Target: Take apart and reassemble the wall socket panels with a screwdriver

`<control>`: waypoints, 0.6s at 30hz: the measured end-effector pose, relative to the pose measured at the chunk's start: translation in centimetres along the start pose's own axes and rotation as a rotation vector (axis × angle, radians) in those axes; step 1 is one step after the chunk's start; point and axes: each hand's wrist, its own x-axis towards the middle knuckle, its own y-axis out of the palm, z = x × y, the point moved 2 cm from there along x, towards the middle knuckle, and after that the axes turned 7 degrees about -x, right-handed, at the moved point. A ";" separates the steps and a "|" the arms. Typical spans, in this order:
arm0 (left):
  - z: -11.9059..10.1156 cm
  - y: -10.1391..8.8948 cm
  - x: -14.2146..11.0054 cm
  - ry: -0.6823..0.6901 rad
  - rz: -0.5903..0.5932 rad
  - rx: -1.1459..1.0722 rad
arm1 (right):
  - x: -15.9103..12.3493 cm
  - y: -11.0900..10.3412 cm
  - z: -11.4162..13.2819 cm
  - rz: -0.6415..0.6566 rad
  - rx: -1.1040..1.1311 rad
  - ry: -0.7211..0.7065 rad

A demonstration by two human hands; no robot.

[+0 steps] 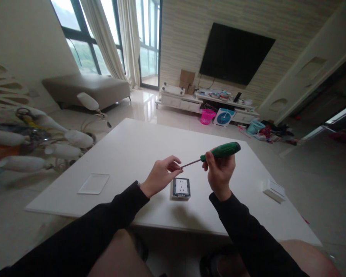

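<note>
A screwdriver (223, 150) with a green handle and thin metal shaft is gripped in my right hand (221, 173), its shaft slanting down to the left. My left hand (161, 173) pinches at the screwdriver's tip; whatever small piece sits between thumb and finger is too small to make out. Just below the tip, a wall socket (181, 187) lies face up on the white table (138, 150), its dark frame exposed around a white insert. Neither hand touches the socket. A white square cover frame (93, 184) rests flat on the table at the left.
A small white box (273, 191) stands near the table's right edge. Left of the table is a chandelier with white shades (77, 138). Beyond the table are a bench (88, 88), a pink basket (207, 116), a blue fan (223, 117) and a low cabinet (181, 103).
</note>
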 end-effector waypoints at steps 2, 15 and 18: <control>0.1 0.0 -0.1 0.003 0.004 0.000 | 0.1 0.0 -0.1 -0.003 -0.001 0.009; 0.0 -0.1 0.1 -0.001 0.013 -0.013 | 0.1 0.1 0.1 -0.015 0.000 -0.005; 0.0 -0.1 0.0 -0.003 0.015 -0.015 | 0.1 0.1 0.1 0.005 -0.013 0.006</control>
